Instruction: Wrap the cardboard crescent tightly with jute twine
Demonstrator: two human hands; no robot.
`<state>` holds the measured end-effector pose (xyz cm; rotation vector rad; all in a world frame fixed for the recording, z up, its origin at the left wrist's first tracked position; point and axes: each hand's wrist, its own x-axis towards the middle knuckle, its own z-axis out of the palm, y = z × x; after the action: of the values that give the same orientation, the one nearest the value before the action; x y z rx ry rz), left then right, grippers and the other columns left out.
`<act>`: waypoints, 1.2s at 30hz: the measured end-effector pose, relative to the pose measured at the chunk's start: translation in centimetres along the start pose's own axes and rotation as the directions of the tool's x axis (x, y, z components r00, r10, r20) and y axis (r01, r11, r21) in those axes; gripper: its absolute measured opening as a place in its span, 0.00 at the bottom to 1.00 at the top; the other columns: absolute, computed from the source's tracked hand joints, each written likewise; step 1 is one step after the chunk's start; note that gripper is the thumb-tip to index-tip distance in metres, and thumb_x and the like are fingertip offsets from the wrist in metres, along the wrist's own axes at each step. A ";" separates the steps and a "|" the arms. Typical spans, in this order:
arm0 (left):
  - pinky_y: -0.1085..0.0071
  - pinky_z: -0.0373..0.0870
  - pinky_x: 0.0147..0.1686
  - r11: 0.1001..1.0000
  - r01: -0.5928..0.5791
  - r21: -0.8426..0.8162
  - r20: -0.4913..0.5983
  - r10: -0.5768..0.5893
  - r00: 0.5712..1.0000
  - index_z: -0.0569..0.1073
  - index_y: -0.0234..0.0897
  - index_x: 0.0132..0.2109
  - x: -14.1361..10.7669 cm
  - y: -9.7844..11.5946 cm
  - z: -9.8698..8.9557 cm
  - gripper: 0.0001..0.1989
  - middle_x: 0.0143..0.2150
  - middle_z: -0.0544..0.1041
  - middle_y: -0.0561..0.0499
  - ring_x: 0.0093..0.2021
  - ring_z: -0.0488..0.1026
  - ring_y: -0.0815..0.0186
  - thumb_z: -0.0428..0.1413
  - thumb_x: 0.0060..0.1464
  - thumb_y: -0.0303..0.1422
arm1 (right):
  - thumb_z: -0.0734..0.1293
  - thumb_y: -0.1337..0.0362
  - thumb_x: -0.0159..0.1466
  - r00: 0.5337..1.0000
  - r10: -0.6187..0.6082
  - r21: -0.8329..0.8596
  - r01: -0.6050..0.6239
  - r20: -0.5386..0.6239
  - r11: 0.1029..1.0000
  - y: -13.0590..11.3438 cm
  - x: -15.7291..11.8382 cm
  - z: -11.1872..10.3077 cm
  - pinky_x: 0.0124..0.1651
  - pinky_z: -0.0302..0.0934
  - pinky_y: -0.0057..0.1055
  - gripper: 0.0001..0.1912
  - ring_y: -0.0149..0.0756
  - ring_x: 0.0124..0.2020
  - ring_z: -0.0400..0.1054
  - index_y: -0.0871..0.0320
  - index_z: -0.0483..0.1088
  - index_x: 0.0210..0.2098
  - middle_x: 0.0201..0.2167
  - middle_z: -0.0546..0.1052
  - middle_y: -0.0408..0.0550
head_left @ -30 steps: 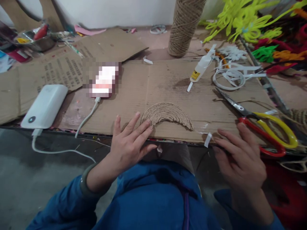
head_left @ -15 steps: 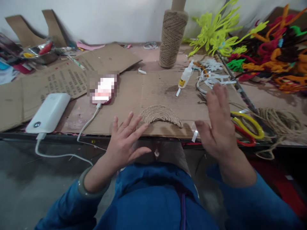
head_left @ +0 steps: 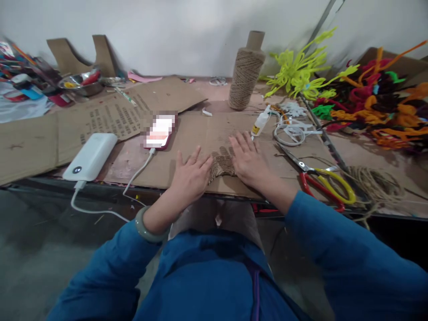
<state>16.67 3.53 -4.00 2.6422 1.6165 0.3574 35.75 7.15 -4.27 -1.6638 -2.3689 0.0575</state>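
Observation:
An arched piece of coiled twine (head_left: 222, 166) lies on the cardboard sheet (head_left: 217, 129) near the table's front edge. My left hand (head_left: 192, 174) rests flat at its left end, fingers spread. Over its right end lies my right hand (head_left: 248, 161), palm down with the fingers stretched out, covering that part. Behind my right hand stands a small white glue bottle (head_left: 260, 123) with a yellow label, leaning a little. Red and yellow scissors (head_left: 309, 171) lie to the right, and a tall spool of twine (head_left: 246, 76) stands at the back.
A white power bank (head_left: 90, 157) and a cabled phone (head_left: 161, 131) are on the left. Loose twine (head_left: 376, 185) lies right of the scissors. Yellow fuzzy stems (head_left: 299, 73) and a colourful pile (head_left: 377, 107) fill the back right. A metal bowl (head_left: 83, 84) sits back left.
My right hand has come down and left from above the scissors onto the twine piece. My left hand has shifted slightly right in view. The camera view has tilted up somewhat.

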 end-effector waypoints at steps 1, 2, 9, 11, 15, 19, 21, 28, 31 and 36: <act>0.26 0.43 0.62 1.000 0.001 0.012 0.019 -0.001 1.000 0.68 0.38 0.62 0.0 0.0 0.1 0.21 0.63 0.71 0.44 0.71 0.53 0.46 0.42 0.66 0.31 | 0.55 0.68 0.68 1.000 0.001 -0.005 0.000 0.015 1.000 0.0 0.0 0.2 0.68 0.42 0.61 0.29 0.57 0.72 0.42 0.65 0.55 0.68 0.70 0.54 0.61; 0.26 0.44 0.62 1.000 0.003 0.023 0.031 -0.004 1.000 0.68 0.38 0.61 0.0 0.0 0.1 0.21 0.63 0.71 0.44 0.71 0.53 0.47 0.41 0.66 0.31 | 0.56 0.68 0.68 1.000 0.001 -0.003 -0.001 0.028 1.000 0.0 0.1 0.3 0.68 0.41 0.62 0.29 0.58 0.72 0.42 0.64 0.54 0.68 0.70 0.54 0.60; 0.27 0.47 0.61 0.999 0.027 0.028 0.063 -0.029 0.998 0.68 0.37 0.61 0.0 0.1 0.0 0.21 0.64 0.70 0.46 0.71 0.53 0.46 0.42 0.66 0.32 | 0.55 0.67 0.67 0.997 0.009 0.226 0.010 -0.082 0.974 2.3 1.3 -0.7 0.68 0.48 0.58 0.30 0.53 0.70 0.49 0.70 0.54 0.67 0.66 0.62 0.65; 0.28 0.48 0.61 0.999 0.028 0.021 0.060 -0.029 0.998 0.68 0.36 0.62 -0.1 0.1 0.0 0.21 0.64 0.70 0.45 0.71 0.53 0.46 0.42 0.66 0.32 | 0.54 0.66 0.67 0.991 -0.070 0.291 0.100 -0.113 0.952 2.9 1.0 -1.1 0.69 0.49 0.53 0.31 0.48 0.70 0.52 0.68 0.50 0.68 0.67 0.61 0.63; 0.28 0.47 0.62 1.000 0.030 0.004 0.069 -0.031 0.997 0.66 0.34 0.63 -0.1 0.1 0.0 0.22 0.64 0.70 0.43 0.71 0.52 0.47 0.41 0.66 0.31 | 0.53 0.63 0.69 0.957 -0.269 0.465 0.288 -0.108 0.838 2.8 0.0 -0.8 0.65 0.59 0.50 0.34 0.44 0.66 0.60 0.55 0.39 0.72 0.72 0.50 0.56; 0.28 0.47 0.62 0.999 0.041 -0.017 0.102 -0.039 0.994 0.65 0.35 0.64 -0.1 0.1 -0.2 0.23 0.65 0.68 0.44 0.71 0.51 0.47 0.41 0.66 0.31 | 0.53 0.65 0.70 0.930 -0.354 0.509 0.353 -0.100 0.785 2.4 -0.1 0.2 0.63 0.61 0.51 0.36 0.45 0.69 0.55 0.51 0.32 0.72 0.73 0.45 0.55; 0.27 0.47 0.61 0.999 0.037 -0.029 0.116 -0.034 0.993 0.63 0.36 0.65 0.0 0.1 -0.4 0.23 0.65 0.68 0.45 0.71 0.50 0.46 0.41 0.66 0.31 | 0.53 0.65 0.70 0.928 -0.356 0.493 0.362 -0.109 0.791 2.6 -0.1 0.7 0.63 0.60 0.53 0.36 0.47 0.70 0.50 0.52 0.31 0.72 0.73 0.47 0.58; 0.26 0.47 0.60 0.999 0.012 -0.038 0.127 -0.007 0.992 0.62 0.35 0.66 -0.1 0.0 -0.2 0.23 0.65 0.68 0.44 0.71 0.52 0.46 0.40 0.66 0.31 | 0.56 0.65 0.69 0.905 -0.410 0.397 0.419 -0.111 0.817 2.9 -0.5 1.3 0.69 0.48 0.59 0.36 0.47 0.72 0.42 0.53 0.36 0.72 0.71 0.52 0.57; 0.26 0.47 0.61 0.999 0.010 -0.035 0.122 -0.006 0.992 0.63 0.34 0.65 -0.1 -0.1 0.0 0.23 0.65 0.68 0.42 0.71 0.52 0.47 0.40 0.66 0.30 | 0.54 0.59 0.70 0.941 -0.335 0.483 0.310 -0.036 0.819 2.8 -0.2 0.8 0.69 0.48 0.56 0.34 0.47 0.72 0.44 0.54 0.36 0.72 0.72 0.49 0.57; 0.27 0.48 0.61 0.999 0.021 -0.034 0.126 -0.016 0.992 0.63 0.37 0.65 0.0 0.0 -0.1 0.23 0.65 0.68 0.43 0.71 0.52 0.48 0.41 0.66 0.30 | 0.51 0.52 0.71 0.984 -0.180 0.621 0.145 -0.007 0.770 3.3 0.2 -0.5 0.67 0.56 0.48 0.36 0.45 0.69 0.54 0.57 0.32 0.72 0.73 0.45 0.58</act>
<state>16.63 3.48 -3.89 2.5653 1.5808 0.2127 38.84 8.39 -4.31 -1.1388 -2.1678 0.7741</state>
